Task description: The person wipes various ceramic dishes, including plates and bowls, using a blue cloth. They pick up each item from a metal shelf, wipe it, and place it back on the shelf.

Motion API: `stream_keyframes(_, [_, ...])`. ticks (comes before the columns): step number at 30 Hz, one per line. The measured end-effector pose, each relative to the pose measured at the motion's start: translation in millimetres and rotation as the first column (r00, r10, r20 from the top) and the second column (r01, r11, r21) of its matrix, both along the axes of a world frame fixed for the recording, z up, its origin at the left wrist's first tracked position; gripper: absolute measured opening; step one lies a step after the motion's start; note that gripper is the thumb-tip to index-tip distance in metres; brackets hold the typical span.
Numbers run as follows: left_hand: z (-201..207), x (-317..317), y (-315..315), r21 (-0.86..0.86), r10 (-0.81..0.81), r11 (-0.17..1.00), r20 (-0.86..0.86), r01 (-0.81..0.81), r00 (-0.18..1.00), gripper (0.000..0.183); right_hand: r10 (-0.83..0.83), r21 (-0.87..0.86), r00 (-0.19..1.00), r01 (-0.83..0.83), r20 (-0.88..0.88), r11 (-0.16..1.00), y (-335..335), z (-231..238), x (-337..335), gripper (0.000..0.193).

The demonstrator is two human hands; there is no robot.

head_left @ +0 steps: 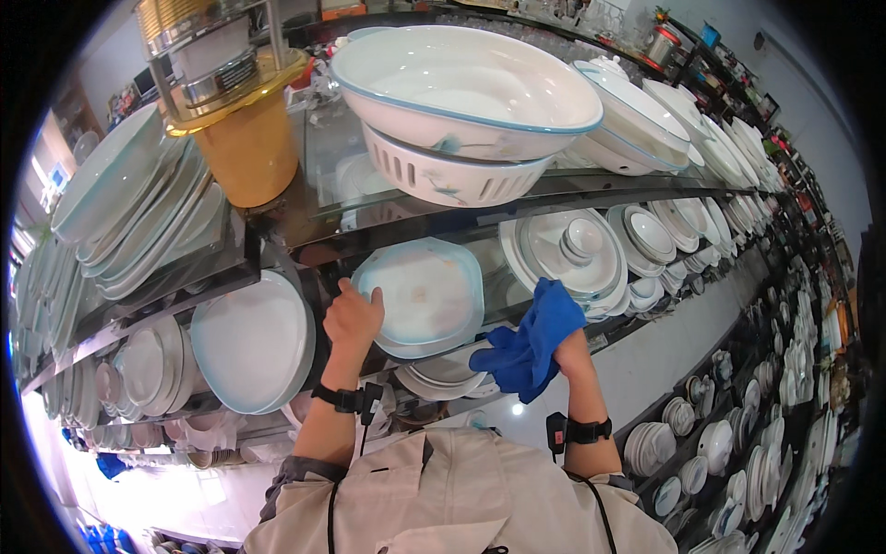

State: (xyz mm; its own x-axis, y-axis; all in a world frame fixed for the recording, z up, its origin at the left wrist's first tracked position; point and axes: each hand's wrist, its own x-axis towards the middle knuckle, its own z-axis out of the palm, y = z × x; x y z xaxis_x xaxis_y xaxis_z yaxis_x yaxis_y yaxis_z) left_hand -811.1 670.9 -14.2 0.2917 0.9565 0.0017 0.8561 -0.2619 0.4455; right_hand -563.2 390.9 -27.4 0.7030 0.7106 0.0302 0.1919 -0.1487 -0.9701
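Observation:
A squarish white plate [420,294] with a pale blue rim and a faint pattern stands on the middle shelf, its face toward me. My left hand [353,319] is at its left edge, thumb over the plate's face and fingers along the outer side; the fingertips are partly hidden. To the right of the plate, my right hand [569,346] is closed on a bunched blue cloth [528,343]. The cloth covers most of that hand's fingers. It hangs below a stack of round dishes [526,254], in front of the plate's lower right side.
Above is a glass shelf with a large oval bowl [466,78] over a slotted white base [452,171]. A yellow metal-rimmed pot [245,152] stands left of it. A large round plate [251,342] leans at left. More crockery fills the racks [688,397] at right.

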Motion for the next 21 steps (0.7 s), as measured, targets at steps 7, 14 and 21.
stream_keyframes(7, [28.2,41.0,-36.6,0.093,-0.280,0.959,0.161,0.268,0.946,0.043,-0.144,0.099,0.979,0.159,-0.142,0.982,-25.2,35.3,32.3,0.045])
stream_keyframes(14, [41.6,142.0,-91.9,0.127,-0.500,0.859,0.419,0.497,0.758,0.041,0.028,0.358,0.788,0.246,-0.615,0.901,-44.5,67.8,106.4,0.036])
stream_keyframes(21, [44.2,264.7,-142.7,0.240,-0.673,0.721,0.463,0.650,0.577,0.080,-0.190,0.209,0.727,0.421,-0.660,0.883,-53.9,78.2,186.6,0.045])
